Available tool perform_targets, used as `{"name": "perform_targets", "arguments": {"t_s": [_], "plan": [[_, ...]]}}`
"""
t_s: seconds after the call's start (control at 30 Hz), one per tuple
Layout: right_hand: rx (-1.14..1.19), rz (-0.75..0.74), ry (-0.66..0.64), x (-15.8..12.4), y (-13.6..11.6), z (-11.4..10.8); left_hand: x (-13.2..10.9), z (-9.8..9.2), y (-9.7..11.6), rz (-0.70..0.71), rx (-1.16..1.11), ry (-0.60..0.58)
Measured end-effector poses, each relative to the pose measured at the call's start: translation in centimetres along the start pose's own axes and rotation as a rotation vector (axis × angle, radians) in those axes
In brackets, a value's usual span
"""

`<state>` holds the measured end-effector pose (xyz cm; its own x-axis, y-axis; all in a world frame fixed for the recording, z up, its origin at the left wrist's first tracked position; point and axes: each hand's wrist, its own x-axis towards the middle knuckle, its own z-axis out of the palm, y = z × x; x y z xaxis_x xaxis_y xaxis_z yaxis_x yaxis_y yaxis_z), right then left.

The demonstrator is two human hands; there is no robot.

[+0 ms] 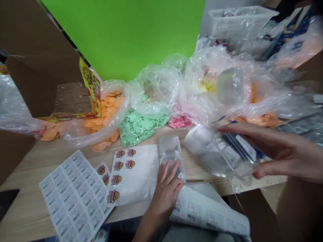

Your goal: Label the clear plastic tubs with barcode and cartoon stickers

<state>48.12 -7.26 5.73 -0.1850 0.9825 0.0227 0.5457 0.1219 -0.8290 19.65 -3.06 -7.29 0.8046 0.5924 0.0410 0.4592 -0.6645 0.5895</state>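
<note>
My left hand (168,185) lies with its fingers stretched over the near half of a small opened clear plastic clamshell box (169,146). My right hand (282,151), at the right, has its thumb and fingers around a clear plastic clamshell box (219,153), blurred by motion. Left of my left hand is a white sticker sheet (141,174) with several burger stickers along one side. A sheet of barcode labels (75,198) is further left. Another label sheet (212,210) curls over the table edge beside my left wrist.
Along the back are plastic bags of orange pieces (107,109), green pieces (141,126) and pink pieces (180,121). A cardboard box (63,67) with a green panel (131,33) stands behind them. A white bin (237,22) is at the back right.
</note>
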Motion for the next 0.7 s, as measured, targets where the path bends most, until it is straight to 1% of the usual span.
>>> {"name": "perform_targets", "arguments": {"t_s": [0.07, 0.13, 0.2, 0.23, 0.3, 0.33, 0.37, 0.43, 0.47, 0.5, 0.53, 0.57, 0.6, 0.63, 0.67, 0.7], "plan": [[-0.157, 0.101, -0.146, -1.3, 1.9, -1.0, 0.2, 0.0, 0.2, -0.003, -0.016, -0.003], [-0.201, 0.142, -0.282, -1.6, 3.7, -0.8, 0.2, -0.4, 0.7, -0.008, -0.050, 0.020], [-0.208, 0.134, -0.337, -1.5, 5.1, -0.4, -0.3, -1.2, 1.3, -0.018, -0.174, 0.078], [-0.201, 0.129, -0.345, -1.5, 5.5, -0.3, -0.7, -1.7, 1.6, -0.044, -0.283, 0.112], [-0.178, 0.143, -0.345, -1.6, 5.6, -0.5, -1.5, -3.0, 2.1, -0.180, -0.528, 0.189], [-0.172, 0.155, -0.319, -1.8, 5.3, -0.6, -1.8, -3.6, 2.3, -0.283, -0.611, 0.229], [-0.181, 0.172, -0.245, -2.1, 4.8, -0.6, -2.1, -4.1, 2.5, -0.397, -0.659, 0.279], [-0.208, 0.178, 0.016, -2.7, 3.1, -0.1, -2.2, -5.0, 2.7, -0.604, -0.662, 0.416], [-0.193, 0.148, 0.127, -2.9, 2.1, 0.6, -2.1, -5.3, 2.8, -0.684, -0.650, 0.493], [-0.161, 0.103, 0.197, -3.1, 1.1, 1.6, -1.9, -5.5, 2.8, -0.749, -0.658, 0.576], [-0.096, 0.040, 0.166, -3.2, 0.2, 2.8, -1.7, -5.6, 2.8, -0.800, -0.685, 0.655], [-0.043, -0.002, 0.097, -3.1, -0.6, 4.2, -1.4, -5.7, 2.8, -0.837, -0.720, 0.722], [-0.008, -0.012, 0.028, -3.0, -1.1, 5.7, -1.2, -5.8, 2.8, -0.861, -0.746, 0.775], [0.025, 0.021, 0.015, -2.7, -1.4, 7.2, -1.0, -5.9, 2.8, -0.865, -0.788, 0.805], [0.102, 0.083, 0.076, -2.3, -1.4, 8.5, -1.0, -6.0, 2.9, -0.853, -0.863, 0.801], [0.182, 0.160, 0.138, -1.8, -1.2, 9.7, -1.0, -6.2, 2.9, -0.823, -0.972, 0.760]]}}
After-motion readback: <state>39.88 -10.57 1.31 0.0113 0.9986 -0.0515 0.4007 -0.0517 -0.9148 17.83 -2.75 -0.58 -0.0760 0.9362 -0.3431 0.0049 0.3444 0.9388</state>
